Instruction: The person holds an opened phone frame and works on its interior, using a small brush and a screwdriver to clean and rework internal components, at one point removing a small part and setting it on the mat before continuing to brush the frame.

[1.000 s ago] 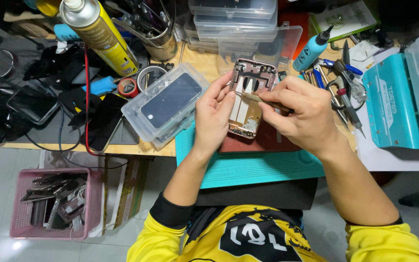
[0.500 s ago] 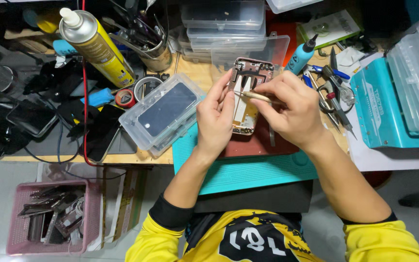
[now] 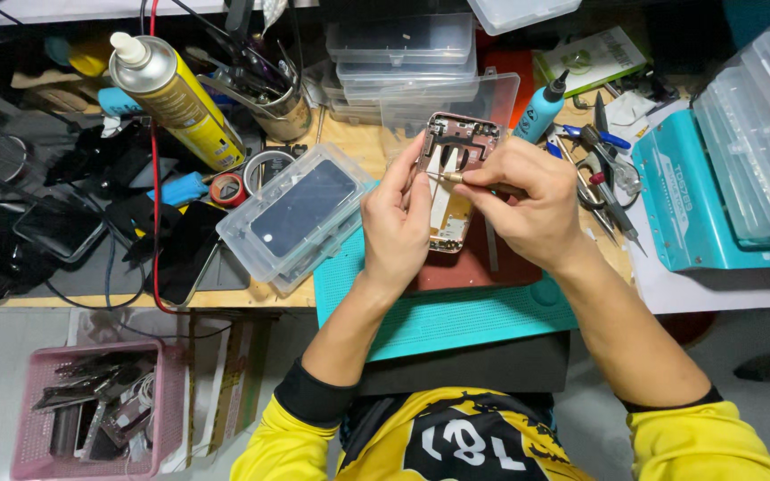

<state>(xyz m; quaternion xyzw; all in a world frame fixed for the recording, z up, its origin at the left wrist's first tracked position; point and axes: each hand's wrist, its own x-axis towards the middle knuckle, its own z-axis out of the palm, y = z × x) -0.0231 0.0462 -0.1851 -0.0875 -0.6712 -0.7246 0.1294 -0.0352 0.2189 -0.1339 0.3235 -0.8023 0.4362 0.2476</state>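
Left hand (image 3: 396,224): curled round the left edge of the phone frame (image 3: 453,175), fingers closed on it, thumb up along the side, holding it just above the table (image 3: 349,134).
Right hand (image 3: 528,203): fingers pinched tight on a small tool (image 3: 450,177), its brass tip pressed into the middle of the frame.
Phone frame: centre of the picture, a little above the middle, open side up, pinkish rim, pale parts inside; its lower end is hidden between the two hands.
Mat (image 3: 456,312): teal, under both wrists at the table's near edge, with a dark red pad (image 3: 483,267) on top of it, right below the frame.
Clear case (image 3: 300,218): just left of the left hand, lying at a slant, a dark phone inside.
Spray can (image 3: 176,98): upper left, yellow, lying tilted with its white nozzle pointing up-left.
Tape roll (image 3: 223,189): red, between the can and the clear case.
Blue bottle (image 3: 541,109): upper right of the frame, black tip, near the right hand's knuckles.
Clear boxes (image 3: 403,53): stacked at top centre, behind the frame.
Teal box (image 3: 679,205): far right, with clear trays on it.
Pink basket (image 3: 91,405): lower left, on the floor, full of metal parts.
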